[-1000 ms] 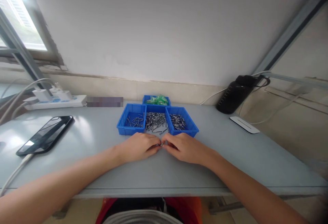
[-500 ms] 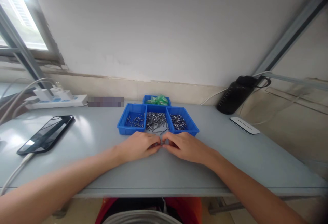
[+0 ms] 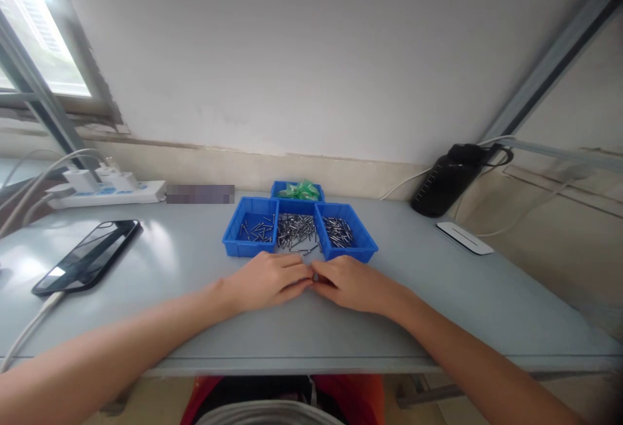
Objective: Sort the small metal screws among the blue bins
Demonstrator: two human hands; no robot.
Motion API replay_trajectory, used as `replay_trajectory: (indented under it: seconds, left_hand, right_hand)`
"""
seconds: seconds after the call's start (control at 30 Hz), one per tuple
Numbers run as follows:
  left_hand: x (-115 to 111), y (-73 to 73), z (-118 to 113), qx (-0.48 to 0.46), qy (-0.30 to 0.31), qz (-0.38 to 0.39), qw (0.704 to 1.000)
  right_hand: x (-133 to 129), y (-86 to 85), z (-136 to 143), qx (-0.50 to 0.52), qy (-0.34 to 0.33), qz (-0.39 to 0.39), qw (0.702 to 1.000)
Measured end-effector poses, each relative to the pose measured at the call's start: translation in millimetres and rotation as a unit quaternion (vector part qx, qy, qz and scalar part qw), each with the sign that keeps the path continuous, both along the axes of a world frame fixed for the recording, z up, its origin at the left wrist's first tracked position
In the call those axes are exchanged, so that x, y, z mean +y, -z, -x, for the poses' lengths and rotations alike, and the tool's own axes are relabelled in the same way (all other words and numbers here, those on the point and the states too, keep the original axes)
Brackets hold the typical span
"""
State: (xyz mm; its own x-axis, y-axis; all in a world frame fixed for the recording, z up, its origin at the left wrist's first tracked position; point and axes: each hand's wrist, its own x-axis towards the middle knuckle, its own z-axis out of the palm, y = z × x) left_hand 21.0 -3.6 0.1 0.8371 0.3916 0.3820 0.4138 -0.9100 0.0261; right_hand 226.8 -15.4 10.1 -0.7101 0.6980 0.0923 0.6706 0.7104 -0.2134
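My left hand [image 3: 272, 277] and my right hand [image 3: 354, 283] meet at the fingertips just above the tabletop. Thumb and fingers of each are pinched together. Whatever they grip is small and hidden between the fingers. Right behind them lies a loose pile of metal screws [image 3: 296, 229], with a few strays at its front edge. A blue bin [image 3: 233, 248] with scattered screws stands to the pile's left. To its right, another blue bin [image 3: 366, 243] contains a denser heap of screws. At the back, a third blue bin [image 3: 298, 205] holds green plastic packets [image 3: 304, 190].
On the left are a phone [image 3: 87, 256] with a cable and a white power strip [image 3: 146, 191] with plugs. A black bottle [image 3: 440, 182] leans at the right, near a flat white device [image 3: 464, 238]. The grey table's front edge [image 3: 292, 363] runs below my forearms.
My fingertips have come closer together and now touch, with the left fingers moved slightly right. Both hands sit a little lower in the view. The bins and screw pile look unchanged.
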Motion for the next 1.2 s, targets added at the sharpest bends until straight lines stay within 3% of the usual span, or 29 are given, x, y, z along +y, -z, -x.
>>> replay_trajectory:
  seconds: [0.13,0.37,0.73,1.2]
  left_hand:
    - [-1.2,-0.9,0.1,0.027,0.032,-0.021,0.999]
    - [1.8,-3.3,1.1,0.007,-0.046,0.016,0.999]
    - [1.5,0.8,0.1,0.03,-0.047,0.077,0.995]
    - [2.2,0.5,1.4,0.04,-0.044,0.058,0.997]
  right_hand:
    - [-0.9,0.3,1.7,-0.012,0.0,0.007,1.0]
    - [-1.6,-4.1,0.1,0.045,0.03,0.022,0.998]
    - [-4.4,-7.2,0.8,0.107,0.01,0.092,0.99]
    - [-3.4,-7.3,-0.8,0.102,-0.006,0.043,0.994]
